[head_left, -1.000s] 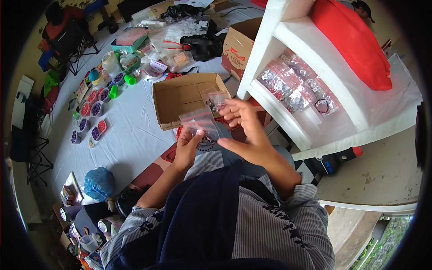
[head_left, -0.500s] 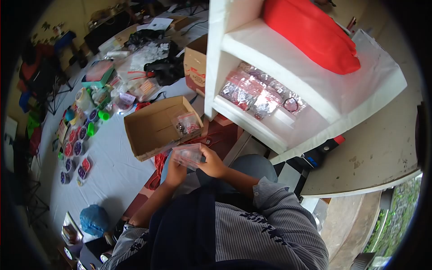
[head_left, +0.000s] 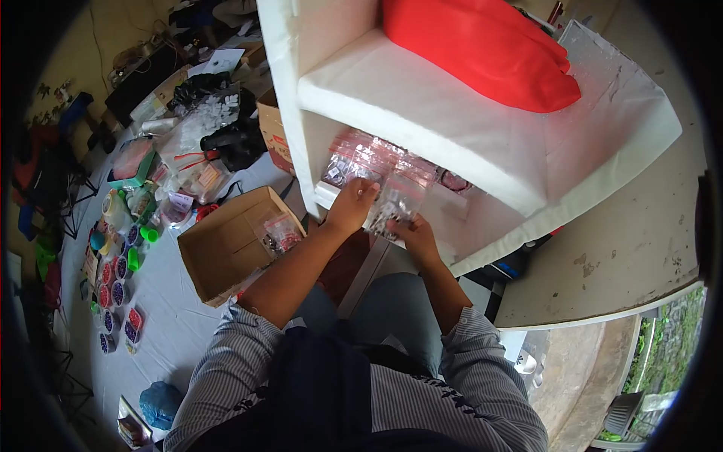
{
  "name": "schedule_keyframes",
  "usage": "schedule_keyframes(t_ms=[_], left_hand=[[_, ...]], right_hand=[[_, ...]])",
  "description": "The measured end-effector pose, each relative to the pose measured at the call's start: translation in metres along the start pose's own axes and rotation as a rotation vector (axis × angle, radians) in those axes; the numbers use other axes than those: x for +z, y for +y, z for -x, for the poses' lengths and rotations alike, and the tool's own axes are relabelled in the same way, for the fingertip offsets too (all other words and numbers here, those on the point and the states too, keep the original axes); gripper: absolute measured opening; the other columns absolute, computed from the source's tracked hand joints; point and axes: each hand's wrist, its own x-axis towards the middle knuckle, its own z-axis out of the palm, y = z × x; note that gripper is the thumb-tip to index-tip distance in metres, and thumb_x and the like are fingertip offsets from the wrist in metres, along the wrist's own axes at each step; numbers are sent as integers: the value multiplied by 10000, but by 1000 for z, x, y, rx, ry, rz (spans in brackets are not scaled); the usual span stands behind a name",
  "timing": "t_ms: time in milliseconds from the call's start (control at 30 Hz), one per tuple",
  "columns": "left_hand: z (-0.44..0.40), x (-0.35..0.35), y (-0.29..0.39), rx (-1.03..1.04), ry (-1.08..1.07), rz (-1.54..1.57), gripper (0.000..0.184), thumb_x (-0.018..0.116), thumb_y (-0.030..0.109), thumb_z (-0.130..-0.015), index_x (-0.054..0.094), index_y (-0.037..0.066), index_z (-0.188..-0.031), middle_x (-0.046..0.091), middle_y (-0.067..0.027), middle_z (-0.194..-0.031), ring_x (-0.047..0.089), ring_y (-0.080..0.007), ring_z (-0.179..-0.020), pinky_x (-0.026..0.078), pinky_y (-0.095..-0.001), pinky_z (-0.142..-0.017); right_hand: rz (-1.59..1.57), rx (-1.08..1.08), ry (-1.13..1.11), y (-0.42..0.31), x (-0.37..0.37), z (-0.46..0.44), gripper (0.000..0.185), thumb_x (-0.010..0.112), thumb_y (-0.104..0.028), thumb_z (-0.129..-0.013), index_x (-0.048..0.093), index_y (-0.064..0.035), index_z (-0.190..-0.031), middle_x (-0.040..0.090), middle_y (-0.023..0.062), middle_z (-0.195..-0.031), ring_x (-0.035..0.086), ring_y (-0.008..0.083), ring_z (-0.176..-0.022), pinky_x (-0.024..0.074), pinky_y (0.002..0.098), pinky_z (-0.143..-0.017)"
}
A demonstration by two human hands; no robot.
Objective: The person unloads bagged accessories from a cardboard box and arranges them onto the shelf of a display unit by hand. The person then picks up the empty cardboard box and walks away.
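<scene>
At the opening of the lower shelf, a clear zip bag with a pinkish top strip and small silvery and dark pieces inside is held between my two hands. My left hand is closed at the bag's left side, its fingertips pressed together near the edge. On the lower right, my right hand pinches the bottom corner. Right behind, several similar clear packets with red-pink strips lie on the shelf. Part of that pile is hidden by the held bag.
The white cloth-covered shelf carries a red cloth bundle on top. An open cardboard box with small packets inside sits left of my lap. Farther left, tubs of beads, plastic bags and a blue bag rest on the pale sheet.
Both hands have moved up and right, from above my lap to the lower shelf. The view has shifted toward the shelf. A clear bag now shows small pieces inside.
</scene>
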Motion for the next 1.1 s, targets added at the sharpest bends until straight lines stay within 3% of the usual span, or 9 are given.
schedule_keyframes(t_ms=[67,133,167,200,433,633,700,933,1100], left_hand=[[3,12,4,509,347,49,253,571,267,-880,564,21,-938,573,-137,-930,577,-232,-818,457,-359,-724],[6,13,-1,597,311,-15,193,609,181,-832,557,46,-959,542,-124,-972,572,-258,-840,459,-371,-726],[9,13,-5,691,181,-212,190,609,168,-815,561,55,-960,542,-120,-976,570,-271,-855,455,-385,-749],[12,15,-8,782,49,-409,191,608,155,-798,566,63,-961,541,-116,-980,568,-284,-869,451,-399,-773],[16,33,-25,719,33,-629,285,618,197,-778,564,69,-1027,521,-85,-1078,490,-267,-1082,388,-414,-909],[5,41,-27,713,34,-654,338,601,271,-802,538,72,-1067,521,-82,-1099,489,-262,-1083,358,-429,-939],[1,43,-27,672,4,-671,372,607,284,-800,532,72,-1096,510,-90,-1126,478,-275,-1102,344,-440,-961],[-4,49,-27,748,104,-762,417,609,334,-799,528,65,-1108,465,-112,-1168,448,-288,-1146,247,-472,-1061],[4,52,-30,757,25,-708,411,617,350,-788,545,57,-1068,486,-107,-1074,472,-289,-1076,304,-459,-995]], right_hand=[[245,-142,101,4,-17,-16,180,690,-115,-790,596,-42,-925,640,37,-792,590,117,-714,455,263,-641],[681,-408,342,-3,-21,-26,197,701,-130,-760,598,-26,-891,639,96,-782,602,191,-687,453,300,-625],[742,-473,357,-3,-20,-32,236,705,-168,-735,591,-12,-871,621,157,-771,596,292,-685,452,364,-613],[742,-466,358,0,-19,-37,236,705,-168,-735,591,-12,-871,621,157,-771,596,292,-685,452,364,-613],[1109,-349,362,19,-10,-47,323,712,-279,-720,571,-17,-846,598,183,-735,571,366,-714,446,427,-596],[810,-263,347,3,-19,-36,243,718,-148,-739,574,-24,-890,596,97,-699,609,193,-599,463,295,-529],[780,-411,376,13,-27,-38,247,711,-63,-734,557,-13,-920,599,82,-758,607,145,-620,477,267,-551],[640,-424,423,20,-28,-44,253,667,-48,-782,531,-4,-990,585,98,-836,617,152,-667,497,265,-584],[445,-408,366,25,-34,-46,257,625,-60,-808,511,-2,-1030,570,95,-842,603,159,-696,490,270,-612]])
